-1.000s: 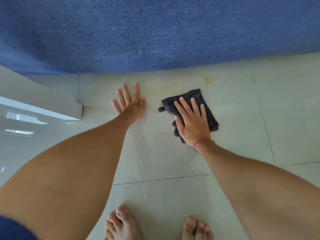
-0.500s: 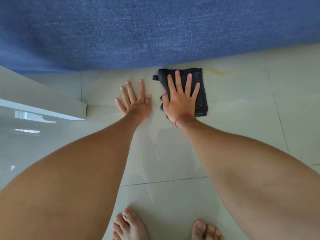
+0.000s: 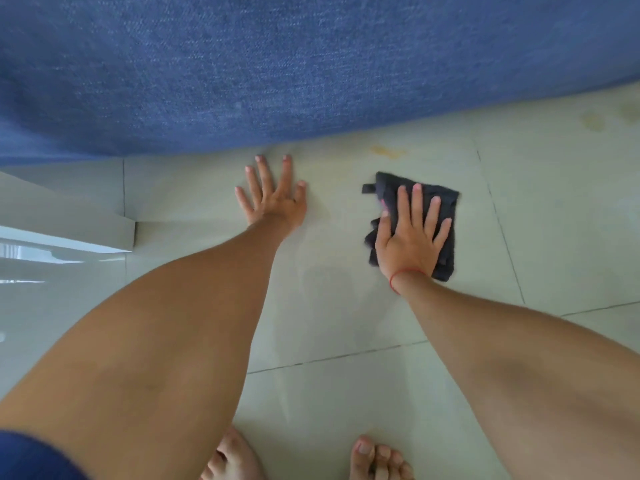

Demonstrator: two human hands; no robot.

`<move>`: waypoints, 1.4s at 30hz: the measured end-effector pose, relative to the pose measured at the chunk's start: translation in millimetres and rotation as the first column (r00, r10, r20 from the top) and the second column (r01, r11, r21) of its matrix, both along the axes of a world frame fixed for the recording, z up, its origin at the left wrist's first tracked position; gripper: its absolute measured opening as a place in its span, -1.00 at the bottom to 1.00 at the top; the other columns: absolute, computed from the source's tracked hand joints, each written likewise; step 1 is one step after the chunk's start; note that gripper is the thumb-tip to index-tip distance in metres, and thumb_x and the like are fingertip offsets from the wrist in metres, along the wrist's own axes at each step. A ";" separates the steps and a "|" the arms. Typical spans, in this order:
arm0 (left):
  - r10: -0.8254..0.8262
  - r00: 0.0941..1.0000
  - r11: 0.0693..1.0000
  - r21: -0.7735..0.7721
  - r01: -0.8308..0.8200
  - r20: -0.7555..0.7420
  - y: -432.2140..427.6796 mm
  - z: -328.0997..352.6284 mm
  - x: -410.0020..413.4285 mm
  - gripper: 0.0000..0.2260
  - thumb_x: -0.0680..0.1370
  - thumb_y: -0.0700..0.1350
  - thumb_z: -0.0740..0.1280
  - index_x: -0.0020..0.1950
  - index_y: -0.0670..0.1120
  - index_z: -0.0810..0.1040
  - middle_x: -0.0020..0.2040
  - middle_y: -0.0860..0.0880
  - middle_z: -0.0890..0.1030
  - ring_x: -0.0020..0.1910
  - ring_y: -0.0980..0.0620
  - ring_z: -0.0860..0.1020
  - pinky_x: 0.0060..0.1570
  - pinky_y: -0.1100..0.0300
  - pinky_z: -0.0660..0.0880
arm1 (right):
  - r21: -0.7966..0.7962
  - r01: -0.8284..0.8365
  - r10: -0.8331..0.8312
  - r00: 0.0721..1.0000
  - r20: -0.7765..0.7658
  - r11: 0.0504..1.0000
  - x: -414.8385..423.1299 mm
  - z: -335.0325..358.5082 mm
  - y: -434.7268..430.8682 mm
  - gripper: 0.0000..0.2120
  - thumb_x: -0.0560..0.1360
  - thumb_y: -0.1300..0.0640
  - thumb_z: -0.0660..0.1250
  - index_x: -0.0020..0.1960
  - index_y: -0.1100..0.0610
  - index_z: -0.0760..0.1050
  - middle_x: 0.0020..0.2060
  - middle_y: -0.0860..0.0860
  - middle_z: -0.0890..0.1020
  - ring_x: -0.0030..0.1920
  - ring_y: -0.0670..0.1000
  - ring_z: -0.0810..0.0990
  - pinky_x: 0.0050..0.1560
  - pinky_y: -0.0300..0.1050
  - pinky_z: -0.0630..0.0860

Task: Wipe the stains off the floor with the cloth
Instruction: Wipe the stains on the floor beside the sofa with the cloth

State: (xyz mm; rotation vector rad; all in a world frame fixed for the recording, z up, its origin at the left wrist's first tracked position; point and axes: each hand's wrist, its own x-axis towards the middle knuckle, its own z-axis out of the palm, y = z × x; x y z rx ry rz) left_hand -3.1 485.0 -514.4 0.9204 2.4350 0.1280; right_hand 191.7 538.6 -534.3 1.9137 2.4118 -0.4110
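A dark grey folded cloth [image 3: 446,206] lies flat on the pale tiled floor [image 3: 346,306]. My right hand [image 3: 410,237] presses down on it, palm flat and fingers spread. My left hand [image 3: 273,199] rests flat on the bare floor to the cloth's left, fingers apart, holding nothing. A yellowish stain [image 3: 388,152] marks the tile just beyond the cloth, near the blue fabric's edge. Fainter yellow stains [image 3: 594,121] show at the far right.
A large blue fabric surface [image 3: 277,64] fills the top of the view and overhangs the floor. A white glossy furniture edge [image 3: 65,233] juts in from the left. My bare feet [image 3: 235,459] stand at the bottom edge.
My right hand has slid the cloth back toward me and to the right, away from the blue fabric's edge. The left hand has stayed planted on the floor.
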 end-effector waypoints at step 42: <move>0.005 0.997 0.995 -0.098 0.003 0.076 3.0 -0.2 -1.4 -0.50 0.64 0.17 -0.14 0.52 0.25 -0.31 0.53 0.01 -0.43 0.51 -0.04 -0.42 0.43 -0.17 -0.38 | 0.036 -0.215 0.216 0.975 -0.040 0.976 -104.5 -3.5 44.2 -0.47 0.57 -0.07 0.03 0.54 -0.07 0.08 0.57 -0.02 0.04 0.55 0.25 -0.08 0.45 0.36 -0.21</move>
